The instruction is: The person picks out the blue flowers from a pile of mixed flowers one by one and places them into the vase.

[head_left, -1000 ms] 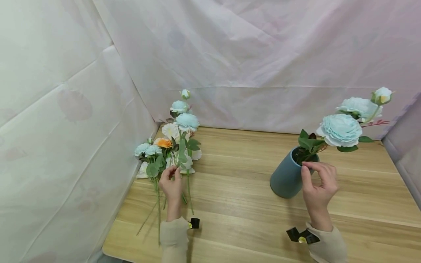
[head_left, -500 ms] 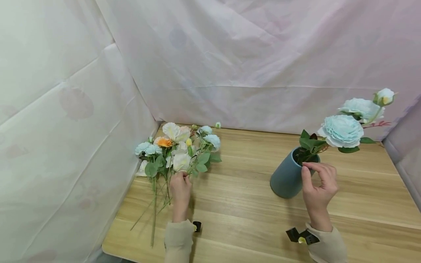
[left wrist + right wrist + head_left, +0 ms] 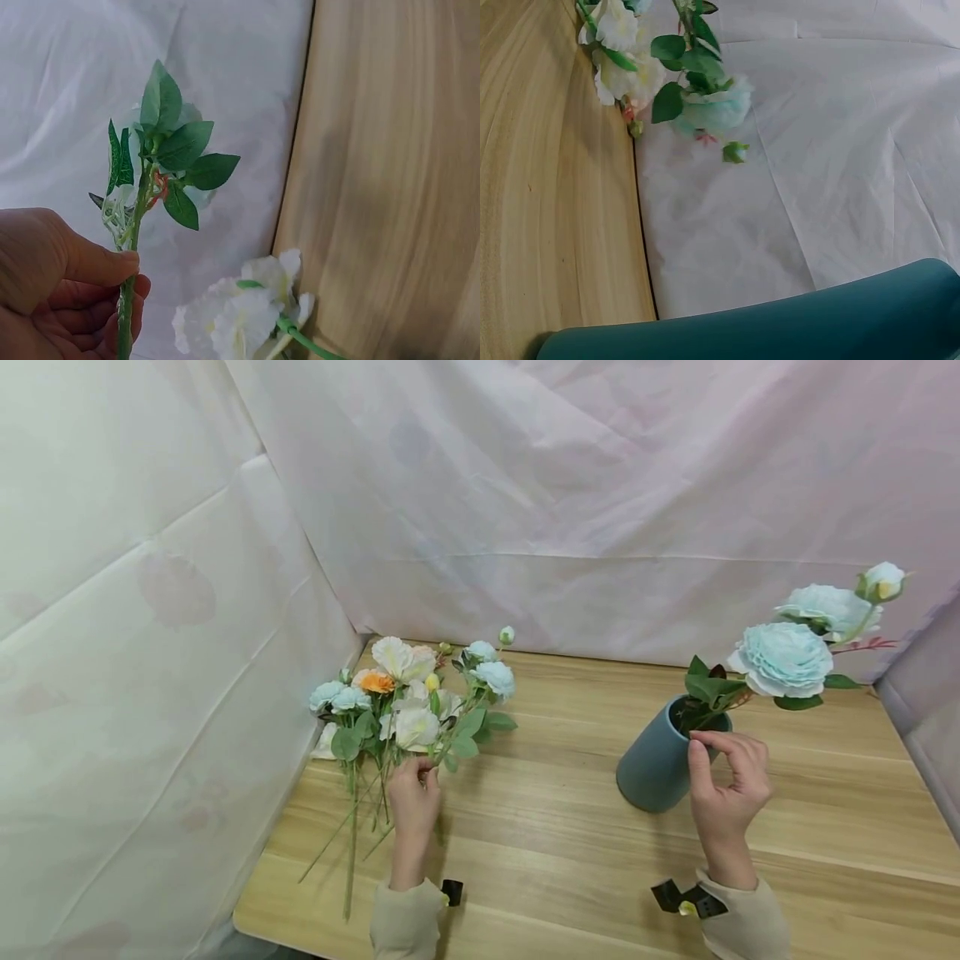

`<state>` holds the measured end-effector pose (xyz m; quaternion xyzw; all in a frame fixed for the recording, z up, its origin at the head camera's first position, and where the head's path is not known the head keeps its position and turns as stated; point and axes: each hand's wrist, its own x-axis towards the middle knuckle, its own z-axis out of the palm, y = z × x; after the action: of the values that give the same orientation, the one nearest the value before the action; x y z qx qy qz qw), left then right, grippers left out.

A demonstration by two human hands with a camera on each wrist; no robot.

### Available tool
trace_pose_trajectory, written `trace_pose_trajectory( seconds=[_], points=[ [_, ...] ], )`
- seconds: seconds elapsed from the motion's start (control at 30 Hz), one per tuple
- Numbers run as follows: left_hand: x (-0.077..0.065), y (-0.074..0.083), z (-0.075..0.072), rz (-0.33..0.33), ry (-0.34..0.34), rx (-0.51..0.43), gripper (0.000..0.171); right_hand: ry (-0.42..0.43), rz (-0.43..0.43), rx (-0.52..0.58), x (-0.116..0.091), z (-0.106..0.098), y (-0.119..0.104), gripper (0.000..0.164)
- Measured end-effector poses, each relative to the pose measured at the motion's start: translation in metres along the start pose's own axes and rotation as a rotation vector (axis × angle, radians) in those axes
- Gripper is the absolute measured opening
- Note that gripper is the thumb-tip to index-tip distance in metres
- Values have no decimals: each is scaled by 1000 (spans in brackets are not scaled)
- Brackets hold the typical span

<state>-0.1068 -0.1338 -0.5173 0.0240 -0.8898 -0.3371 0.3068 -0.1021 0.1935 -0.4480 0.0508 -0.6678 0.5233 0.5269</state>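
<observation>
In the head view my left hand (image 3: 415, 797) pinches the green stem of an artificial light-blue flower (image 3: 495, 678), whose blooms lean to the right. Up close in the left wrist view, thumb and fingers grip the stem (image 3: 135, 225) just under its green leaves (image 3: 186, 145). My right hand (image 3: 729, 785) pinches the rim of a blue-grey vase (image 3: 651, 768) between thumb and index finger. Out of that vase, leaning right, rises another light-blue flower (image 3: 783, 658) with a bud. The vase's side (image 3: 780, 322) crosses the bottom of the right wrist view; the right hand is hidden there.
Several artificial flowers lie in a pile at the table's left, among them an orange bloom (image 3: 377, 682), white blooms (image 3: 416, 728) and small blue blooms (image 3: 348, 698). Their stems (image 3: 351, 860) point toward the front. Pale cloth (image 3: 570, 602) closes off the back and sides of the wooden table (image 3: 540, 827).
My left hand has moved slightly right and down, and the flower in it has tipped from upright to leaning right. My right hand and the vase have stayed in place.
</observation>
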Motion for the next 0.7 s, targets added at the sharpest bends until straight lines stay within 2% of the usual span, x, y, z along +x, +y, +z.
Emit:
trace_pose_trajectory(
  seconds=[0.23,0.53,0.7],
  points=[
    [-3,16,-3,81,22,-150,14,4,1,5,0,-1,-1,19],
    [-1,35,-6,86,76,-261,13,13,-11,1,-3,-1,-3,21],
    [4,45,-3,58,99,-368,10,28,-21,21,-7,1,-4,22]
  ],
)
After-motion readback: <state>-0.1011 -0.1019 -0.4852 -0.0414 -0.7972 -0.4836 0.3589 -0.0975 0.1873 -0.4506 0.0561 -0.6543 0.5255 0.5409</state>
